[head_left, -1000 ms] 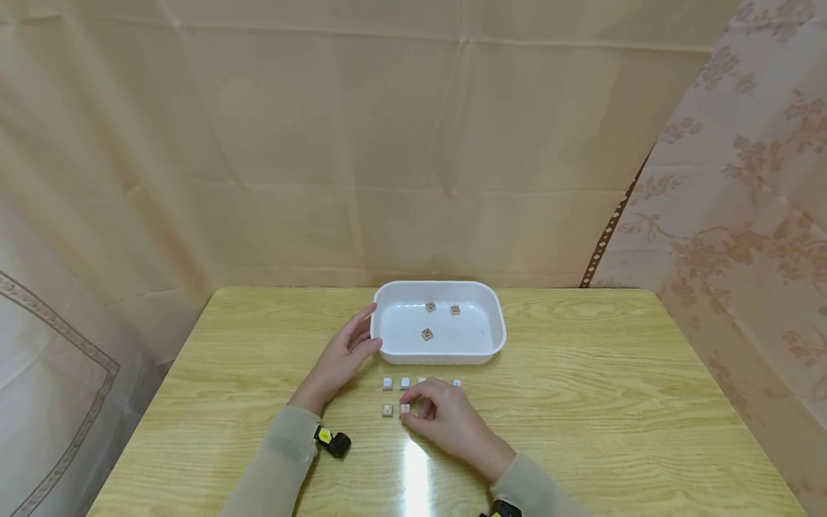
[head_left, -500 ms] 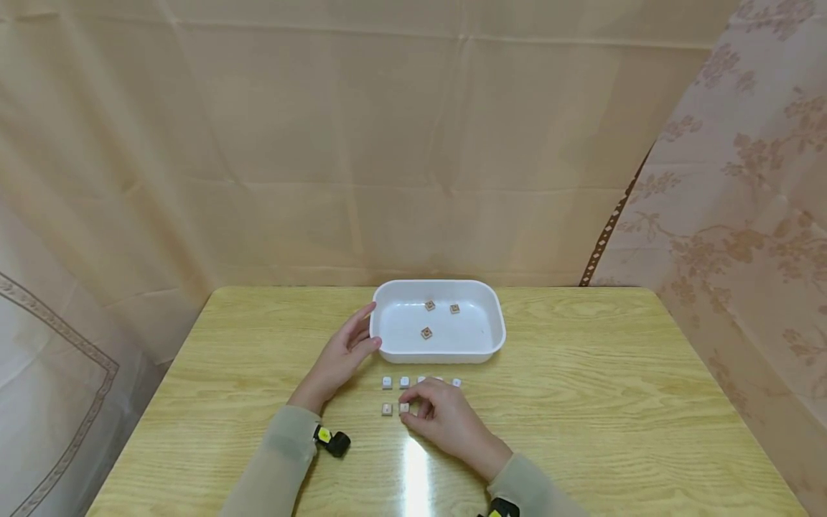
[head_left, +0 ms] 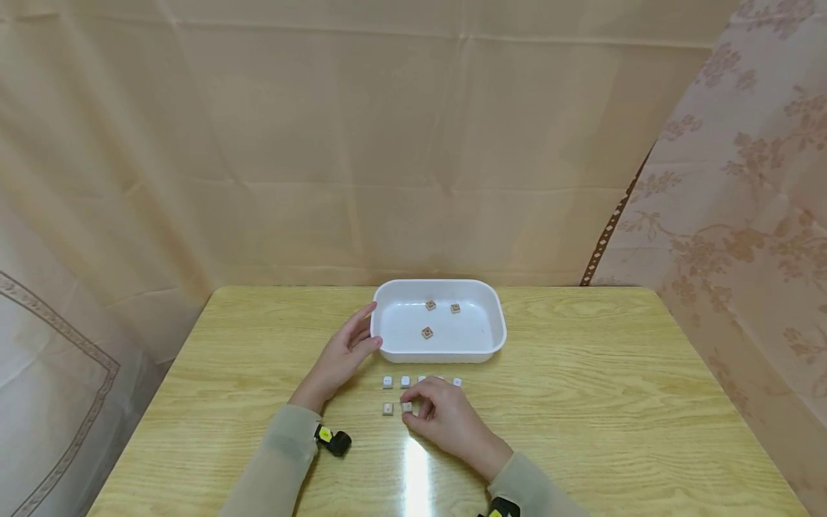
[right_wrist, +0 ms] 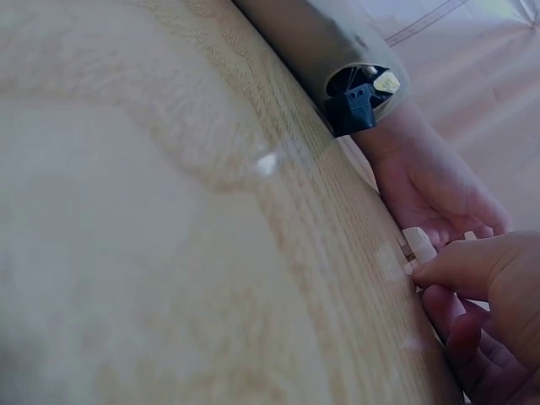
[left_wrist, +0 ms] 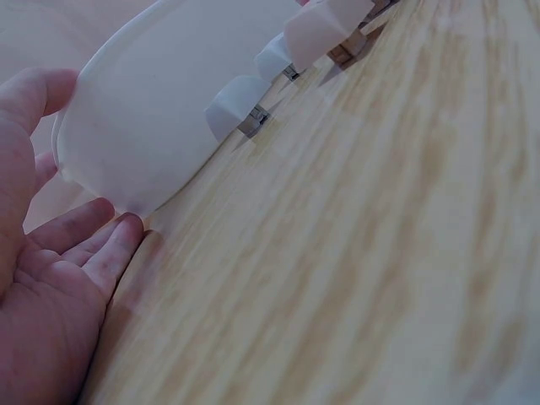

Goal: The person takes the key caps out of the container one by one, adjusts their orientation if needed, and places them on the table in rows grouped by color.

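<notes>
R hand (head_left: 449,420): thumb & index almost closed, pinching one key (head_left: 407,408) by its sides. L hand (head_left: 342,362): part-curled round the L end of the tray (head_left: 439,357), thumb at rim, fingers along outer wall.

Loc.: key is in the near row, just R of its mate (head_left: 388,408), on the person's side of the far row (head_left: 405,382); R hand partly hides that row. Key is at or just above the counter (head_left: 581,402); contact can't be confirmed.

Handling (est.): key prob. v. light, stiff, not esp. fragile; smooth sides could slip or twist under an uneven pinch. Best hold: opp. sides of cap, thumb vs. index, kept square. Tray prob. light & rigid, apt to slide; take by rim.

Materials: keys squarish, caps pale, tapered, apparently plastic. L wrist view shows narrower bases: brown under a pinkish cap, dark/metallic-looking under white ones. Top markings too small to read. Tray white, glossy, rounded corners, approx. rectangular; 3 tan pcs (head_left: 427,333) lie apart inside, squarish w/ darker centres. Counter yellowish wood-grain, smooth, w/ glare streak. Cloth (head_left: 388,143) behind beige, creased, slight sheen.
</notes>
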{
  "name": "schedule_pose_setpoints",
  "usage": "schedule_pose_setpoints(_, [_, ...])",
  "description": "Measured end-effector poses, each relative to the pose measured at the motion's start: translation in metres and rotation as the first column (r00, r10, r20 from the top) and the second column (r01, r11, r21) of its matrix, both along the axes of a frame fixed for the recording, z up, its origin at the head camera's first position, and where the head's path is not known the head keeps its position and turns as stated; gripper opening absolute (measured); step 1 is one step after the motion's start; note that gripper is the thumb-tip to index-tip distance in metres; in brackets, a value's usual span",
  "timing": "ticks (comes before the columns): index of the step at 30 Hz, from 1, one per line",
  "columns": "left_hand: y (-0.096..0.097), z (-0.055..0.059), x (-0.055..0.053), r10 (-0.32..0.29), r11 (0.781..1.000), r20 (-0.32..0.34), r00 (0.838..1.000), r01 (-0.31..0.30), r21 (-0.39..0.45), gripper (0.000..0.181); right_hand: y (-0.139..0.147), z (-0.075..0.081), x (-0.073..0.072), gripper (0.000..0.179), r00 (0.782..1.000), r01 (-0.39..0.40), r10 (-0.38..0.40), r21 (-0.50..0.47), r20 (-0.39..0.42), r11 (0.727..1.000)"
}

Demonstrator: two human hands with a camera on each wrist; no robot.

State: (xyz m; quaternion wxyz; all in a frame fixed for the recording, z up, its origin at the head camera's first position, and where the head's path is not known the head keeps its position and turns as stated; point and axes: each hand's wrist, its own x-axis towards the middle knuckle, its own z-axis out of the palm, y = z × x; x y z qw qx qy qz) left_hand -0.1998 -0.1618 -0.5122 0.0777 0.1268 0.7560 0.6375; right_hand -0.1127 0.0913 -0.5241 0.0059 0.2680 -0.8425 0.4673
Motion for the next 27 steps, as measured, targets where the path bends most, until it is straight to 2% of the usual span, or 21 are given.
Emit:
schedule_pose_setpoints(10, [0.0, 0.0001, -0.0026, -0.005, 1.0, -0.006, 1.0, 0.005, 0.016, 0.069, -0.0011, 0.0025, -0.0012, 0.022, 1.0, 0.011, -0.011, 0.044, 0.001, 0.999])
schedule_pose_setpoints(27, [-0.0002, -0.001, -0.0007, -0.001, 1.0, 0.011, 1.0, 0.0, 0.017, 0.07, 0.0021, 0.0095, 0.0008, 0.024, 1.0, 0.002, -0.003, 0.016, 0.026, 1.0])
